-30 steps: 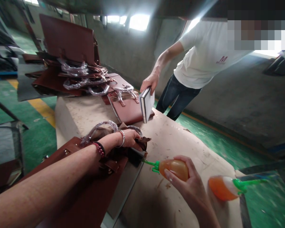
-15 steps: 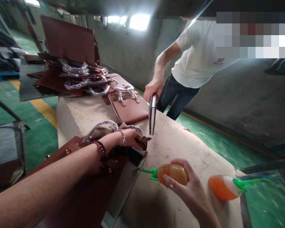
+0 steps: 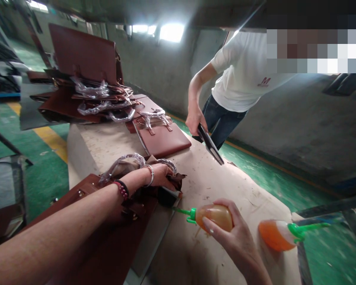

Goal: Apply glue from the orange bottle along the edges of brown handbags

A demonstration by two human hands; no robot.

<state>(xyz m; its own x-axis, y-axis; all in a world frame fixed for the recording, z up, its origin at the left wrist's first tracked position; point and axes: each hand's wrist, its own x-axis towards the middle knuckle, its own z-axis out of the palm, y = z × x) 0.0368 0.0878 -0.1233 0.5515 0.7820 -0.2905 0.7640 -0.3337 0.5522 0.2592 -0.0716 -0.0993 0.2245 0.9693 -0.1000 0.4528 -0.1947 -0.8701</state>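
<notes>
Right hand [image 3: 234, 233] wrapped round soft orange glue bottle [image 3: 215, 217], near centre of worktop [image 3: 225, 186], green nozzle at brown leather bag [image 3: 112, 221]. Left hand [image 3: 163, 175] pinning floppy flap. Squeezable, light; best gripped mid-belly.

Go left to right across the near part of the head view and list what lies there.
left hand on the brown bag → glue bottle in the right hand → second orange bottle lying on the table

Orange glue bottle [image 3: 215, 217] nozzle at brown bag [image 3: 106, 221].
</notes>
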